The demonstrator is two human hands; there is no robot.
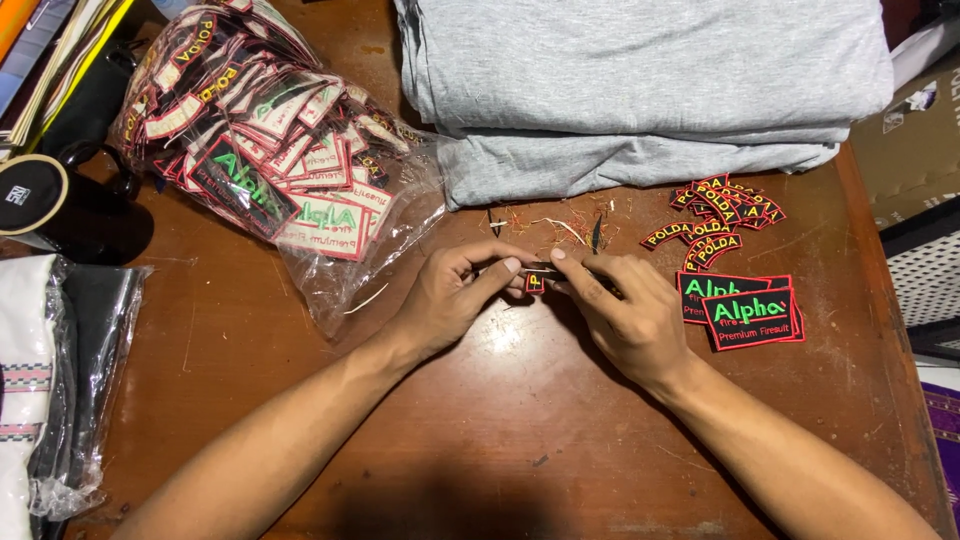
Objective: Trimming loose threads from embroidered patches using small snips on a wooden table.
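Both our forearms come up over the brown table [300, 400], and at mid-table our left hand [450, 295] and right hand [625, 310] pinch a small black patch with a red edge [534, 283] between their fingertips, so we seem to be trimming or checking its border. Right lie finished rectangular patches [745, 312] and curved patches [720, 215], far left a clear bag of patches [270, 150], far off folded grey cloth [640, 80]; turning it calls for a light, steady grip.

I am seeing both hands meeting at frame centre: the left hand [455, 295] and right hand [625, 310] are pinching a small black patch [535, 282] between fingertips. A clear bag of patches [265, 150] is lying upper left; folded grey fabric [640, 80] is sitting at top, above the brown table [500, 420].
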